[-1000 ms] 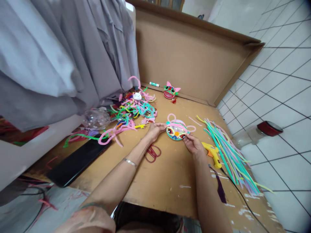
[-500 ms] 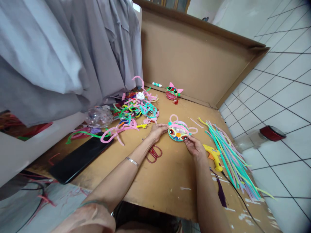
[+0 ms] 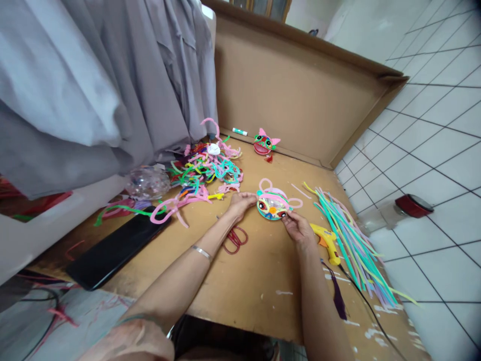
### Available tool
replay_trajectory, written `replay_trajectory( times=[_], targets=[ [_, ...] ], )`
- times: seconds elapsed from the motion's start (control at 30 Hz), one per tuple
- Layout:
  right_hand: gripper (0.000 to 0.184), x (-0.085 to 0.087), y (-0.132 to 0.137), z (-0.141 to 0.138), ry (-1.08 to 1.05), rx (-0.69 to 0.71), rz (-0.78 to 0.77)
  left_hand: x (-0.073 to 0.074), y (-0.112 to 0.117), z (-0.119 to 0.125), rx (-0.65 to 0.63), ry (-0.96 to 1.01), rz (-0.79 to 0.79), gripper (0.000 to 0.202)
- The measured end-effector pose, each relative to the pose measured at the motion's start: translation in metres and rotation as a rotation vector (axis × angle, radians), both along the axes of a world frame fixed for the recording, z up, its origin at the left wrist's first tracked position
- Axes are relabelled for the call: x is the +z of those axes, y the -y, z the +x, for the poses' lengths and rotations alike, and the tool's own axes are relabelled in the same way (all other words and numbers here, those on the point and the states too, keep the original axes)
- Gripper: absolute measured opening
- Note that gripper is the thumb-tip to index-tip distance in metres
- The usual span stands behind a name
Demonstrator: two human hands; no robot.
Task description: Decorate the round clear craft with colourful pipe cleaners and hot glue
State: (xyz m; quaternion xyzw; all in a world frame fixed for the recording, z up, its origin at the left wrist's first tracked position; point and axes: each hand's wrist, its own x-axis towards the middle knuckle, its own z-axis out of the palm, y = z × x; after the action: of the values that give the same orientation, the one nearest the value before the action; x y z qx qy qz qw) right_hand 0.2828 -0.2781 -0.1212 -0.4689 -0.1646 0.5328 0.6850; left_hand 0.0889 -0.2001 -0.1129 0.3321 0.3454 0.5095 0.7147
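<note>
Between my two hands is a round pipe-cleaner animal face with a clear middle, two eyes, an orange nose and pink looped ears. The fingers of my left hand pinch its left edge. At its lower right edge, my right hand grips it with thumb and fingers. A yellow hot glue gun lies just right of my right hand. Below my left wrist rests a coil of dark red cord.
Loose pipe cleaners lie in a bundle at the right, near a purple tassel. Tangled pipe cleaners and a black phone-like slab are at the left. A finished-looking cat face and a glue stick sit by the cardboard wall.
The whole view has shifted slightly, so everything sits a little further left. Both hands keep the same hold on the animal face.
</note>
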Motion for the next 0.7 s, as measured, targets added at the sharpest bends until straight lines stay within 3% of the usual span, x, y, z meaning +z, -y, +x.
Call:
replay_trajectory(
  times=[0.3, 0.7],
  targets=[
    [0.018, 0.0058, 0.0044, -0.0049, 0.0, -0.009, 0.013, -0.0027, 0.0021, 0.0027, 0.055, -0.066, 0.051, 0.024],
    [0.023, 0.0031, 0.0055, -0.0034, -0.01, 0.103, 0.089, -0.0022, 0.0027, -0.0024, -0.027, 0.047, -0.002, 0.037]
  ],
)
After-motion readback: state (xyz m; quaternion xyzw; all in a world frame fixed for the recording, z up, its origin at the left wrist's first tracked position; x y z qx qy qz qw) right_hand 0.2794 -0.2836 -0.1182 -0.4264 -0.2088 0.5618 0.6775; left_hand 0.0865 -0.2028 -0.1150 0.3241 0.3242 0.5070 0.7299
